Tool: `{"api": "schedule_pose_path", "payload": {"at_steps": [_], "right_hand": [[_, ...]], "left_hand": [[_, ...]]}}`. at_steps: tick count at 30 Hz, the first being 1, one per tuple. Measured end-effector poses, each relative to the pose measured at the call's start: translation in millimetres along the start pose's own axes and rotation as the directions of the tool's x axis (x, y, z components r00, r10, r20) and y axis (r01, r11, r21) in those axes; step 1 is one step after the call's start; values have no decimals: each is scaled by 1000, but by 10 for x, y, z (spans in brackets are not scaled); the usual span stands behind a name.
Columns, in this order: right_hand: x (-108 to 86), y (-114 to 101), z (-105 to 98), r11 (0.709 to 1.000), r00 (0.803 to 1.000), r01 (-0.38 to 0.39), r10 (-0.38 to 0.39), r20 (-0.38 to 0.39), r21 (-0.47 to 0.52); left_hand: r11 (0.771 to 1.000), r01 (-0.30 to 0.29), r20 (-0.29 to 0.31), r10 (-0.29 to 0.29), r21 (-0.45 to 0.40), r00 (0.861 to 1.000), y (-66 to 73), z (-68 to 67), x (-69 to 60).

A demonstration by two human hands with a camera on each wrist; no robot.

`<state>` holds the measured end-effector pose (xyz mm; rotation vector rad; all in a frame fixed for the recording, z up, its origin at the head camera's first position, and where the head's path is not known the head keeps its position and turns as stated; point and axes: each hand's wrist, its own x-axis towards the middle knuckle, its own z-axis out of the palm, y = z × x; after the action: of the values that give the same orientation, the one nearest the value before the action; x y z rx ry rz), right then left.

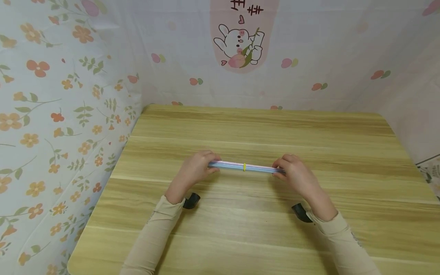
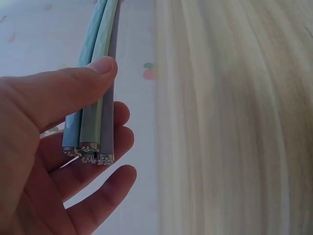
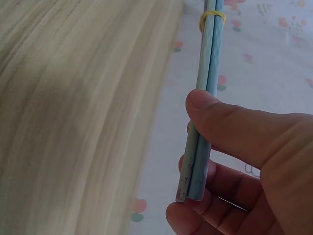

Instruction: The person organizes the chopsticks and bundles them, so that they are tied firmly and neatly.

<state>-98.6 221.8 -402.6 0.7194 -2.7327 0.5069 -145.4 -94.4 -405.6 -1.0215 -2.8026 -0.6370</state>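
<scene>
A bundle of pastel chopsticks [image 1: 228, 165], blue, pale green, pink and mauve, is held level above the table. A yellow rubber band [image 1: 244, 167] circles it near the middle. My left hand [image 1: 196, 168] pinches one end between thumb and fingers; in the left wrist view the thicker chopstick ends [image 2: 88, 149] show patterned caps. The other end is gripped by my right hand [image 1: 298, 175]. Seen in the right wrist view, the thumb [image 3: 230, 122] presses on the slimmer sticks [image 3: 198, 161], with the fingers behind them.
Beneath both hands lies a wood-grain table [image 1: 240, 229]. A white cloth with a rabbit print [image 1: 240, 42] hangs behind it, and a floral cloth [image 1: 62, 126] covers the left side. Black wrist-worn pieces [image 1: 192, 200] stick out by both sleeves.
</scene>
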Motion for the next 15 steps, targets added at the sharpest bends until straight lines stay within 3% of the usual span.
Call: {"api": "schedule_pose_path", "payload": {"at_steps": [15], "right_hand": [[-27,48,181,998,997,-54,52,55,35]], "left_hand": [[997,1,30,-4,74,1000,-74,159,15]]}}
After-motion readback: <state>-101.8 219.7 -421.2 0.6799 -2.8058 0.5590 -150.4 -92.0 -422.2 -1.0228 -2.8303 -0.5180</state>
